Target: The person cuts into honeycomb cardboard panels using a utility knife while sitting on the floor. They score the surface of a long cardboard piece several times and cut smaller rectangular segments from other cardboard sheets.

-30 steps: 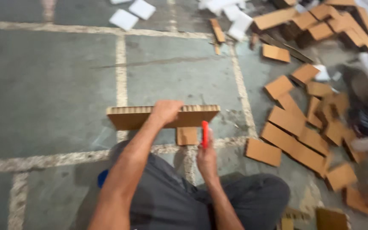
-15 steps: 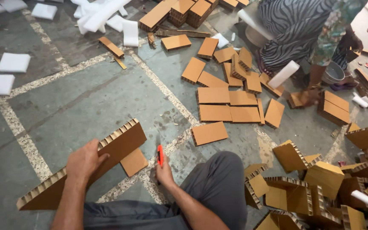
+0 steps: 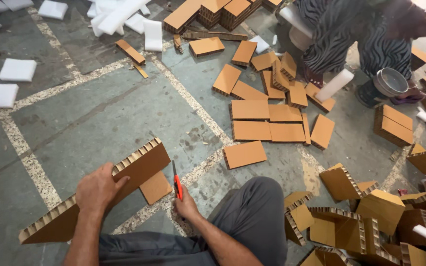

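Matt brown honeycomb cardboard strip [image 3: 94, 194], glossy red plastic knife [image 3: 177, 187].

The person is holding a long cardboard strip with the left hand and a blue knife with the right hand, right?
Not quite. The knife is red-orange, not blue, as the head view shows. The rest holds: the left hand presses on the long cardboard strip, and the right hand holds the knife.
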